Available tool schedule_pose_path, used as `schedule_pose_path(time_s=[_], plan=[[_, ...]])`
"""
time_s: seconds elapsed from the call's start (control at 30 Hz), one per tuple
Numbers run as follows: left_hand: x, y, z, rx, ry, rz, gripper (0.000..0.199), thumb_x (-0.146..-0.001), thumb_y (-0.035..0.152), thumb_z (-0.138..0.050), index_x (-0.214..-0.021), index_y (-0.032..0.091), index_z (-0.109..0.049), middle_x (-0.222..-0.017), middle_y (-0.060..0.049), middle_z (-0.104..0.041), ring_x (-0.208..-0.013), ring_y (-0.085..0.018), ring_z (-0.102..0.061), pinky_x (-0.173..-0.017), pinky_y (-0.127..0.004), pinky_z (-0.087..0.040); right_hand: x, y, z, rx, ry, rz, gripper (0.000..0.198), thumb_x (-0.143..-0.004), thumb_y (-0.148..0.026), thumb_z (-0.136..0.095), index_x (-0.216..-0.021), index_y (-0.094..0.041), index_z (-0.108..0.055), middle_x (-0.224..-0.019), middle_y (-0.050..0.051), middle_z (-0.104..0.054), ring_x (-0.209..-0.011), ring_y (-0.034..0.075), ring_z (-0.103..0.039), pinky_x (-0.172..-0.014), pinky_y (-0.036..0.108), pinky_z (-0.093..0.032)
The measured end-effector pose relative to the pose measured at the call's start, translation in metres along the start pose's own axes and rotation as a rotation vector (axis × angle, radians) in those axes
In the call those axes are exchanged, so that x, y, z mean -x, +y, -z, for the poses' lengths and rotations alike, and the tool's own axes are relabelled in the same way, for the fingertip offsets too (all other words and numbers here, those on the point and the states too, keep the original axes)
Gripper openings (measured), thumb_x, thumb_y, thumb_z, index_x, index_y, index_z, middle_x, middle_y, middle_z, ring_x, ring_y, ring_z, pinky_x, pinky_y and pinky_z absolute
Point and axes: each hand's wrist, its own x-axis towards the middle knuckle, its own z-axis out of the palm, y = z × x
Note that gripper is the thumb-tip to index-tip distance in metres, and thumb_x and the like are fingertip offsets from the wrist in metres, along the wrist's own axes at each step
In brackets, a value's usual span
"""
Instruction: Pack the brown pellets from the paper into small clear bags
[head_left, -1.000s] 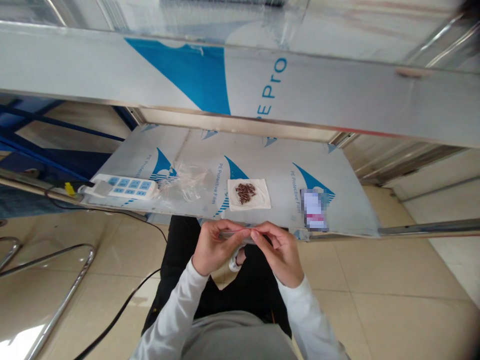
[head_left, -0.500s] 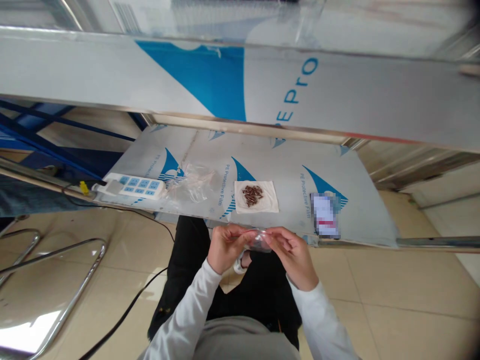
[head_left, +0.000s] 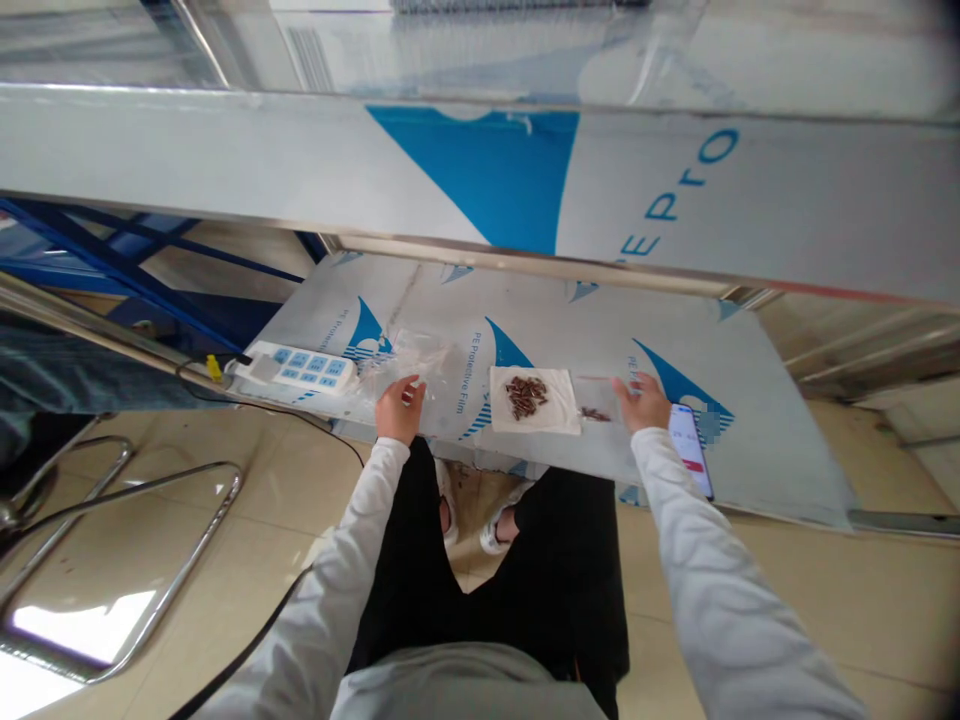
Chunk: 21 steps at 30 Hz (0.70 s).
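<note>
My left hand (head_left: 400, 410) reaches onto a loose pile of clear plastic bags (head_left: 411, 358) on the film-covered metal shelf (head_left: 465, 310), fingers bent on the pile's near edge; whether it grips a bag I cannot tell. My right hand (head_left: 640, 402) holds the right edge of a small clear bag (head_left: 596, 408) that lies flat on the shelf with a few small brown pieces inside. Between my hands lies a white cloth (head_left: 551, 415) with a heap of small brown pieces (head_left: 526, 394) on it.
A white power strip (head_left: 300, 368) with blue sockets sits at the shelf's left end, its black cable running down to the floor. A phone (head_left: 690, 447) lies right of my right hand. An upper shelf (head_left: 225, 150) overhangs. A metal chair frame (head_left: 150, 560) stands at the left.
Both hands were together in front of the shelf edge, holding the small clear bag. They have since parted: the right carried the bag onto the shelf, the left went to the bag pile.
</note>
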Motion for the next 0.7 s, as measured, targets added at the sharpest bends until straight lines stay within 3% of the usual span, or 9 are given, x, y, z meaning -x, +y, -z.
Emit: schedule_pose_path(time_s=[0.1, 0.2, 0.3, 0.47, 0.7], plan=[[-0.028, 0.0, -0.013, -0.103, 0.009, -0.015, 0.041, -0.078, 0.039, -0.066, -0.115, 0.019, -0.066, -0.097, -0.009, -0.067, -0.083, -0.021, -0.065, -0.078, -0.033, -0.048, 0.0, -0.006, -0.011, 0.056, 0.088, 0.072, 0.056, -0.075, -0.047, -0.061, -0.114, -0.006, -0.058, -0.114, 0.025, -0.06, -0.109, 0.035, -0.053, -0.097, 0.053, -0.038], [-0.046, 0.006, -0.027, -0.17, -0.013, -0.029, 0.029, -0.074, 0.029, -0.07, -0.102, 0.021, -0.072, -0.1, -0.01, -0.064, -0.088, -0.024, -0.065, -0.078, -0.033, -0.046, 0.027, -0.025, -0.024, 0.046, 0.067, 0.237, 0.045, -0.076, -0.037, -0.057, -0.112, -0.009, -0.059, -0.111, 0.021, -0.062, -0.104, 0.031, -0.055, -0.096, 0.051, -0.04], [-0.049, 0.008, -0.031, -0.192, -0.002, -0.064, 0.016, -0.08, 0.023, -0.061, -0.088, 0.02, -0.075, -0.093, -0.009, -0.065, -0.083, -0.022, -0.064, -0.078, -0.033, -0.044, 0.065, -0.053, -0.038, -0.069, -0.032, 0.365, 0.037, -0.078, -0.035, -0.053, -0.106, -0.013, -0.063, -0.106, 0.017, -0.065, -0.101, 0.029, -0.057, -0.096, 0.05, -0.041], [-0.036, 0.003, -0.021, -0.123, 0.099, -0.14, 0.02, -0.084, 0.028, -0.058, -0.088, 0.02, -0.075, -0.085, -0.007, -0.066, -0.075, -0.019, -0.061, -0.073, -0.031, -0.043, 0.108, -0.113, -0.071, -0.348, -0.353, 0.236, 0.027, -0.081, -0.036, -0.055, -0.095, -0.017, -0.068, -0.099, 0.012, -0.07, -0.09, 0.023, -0.063, -0.089, 0.04, -0.048], [-0.021, -0.006, -0.024, 0.105, 0.133, -0.31, 0.022, -0.082, 0.036, -0.063, -0.08, 0.019, -0.075, -0.072, -0.004, -0.064, -0.057, -0.011, -0.055, -0.06, -0.025, -0.046, 0.115, -0.18, -0.147, -0.466, -0.645, -0.002, 0.042, -0.078, -0.056, -0.061, -0.065, -0.016, -0.066, -0.06, 0.005, -0.07, -0.054, 0.017, -0.067, -0.051, 0.025, -0.053]])
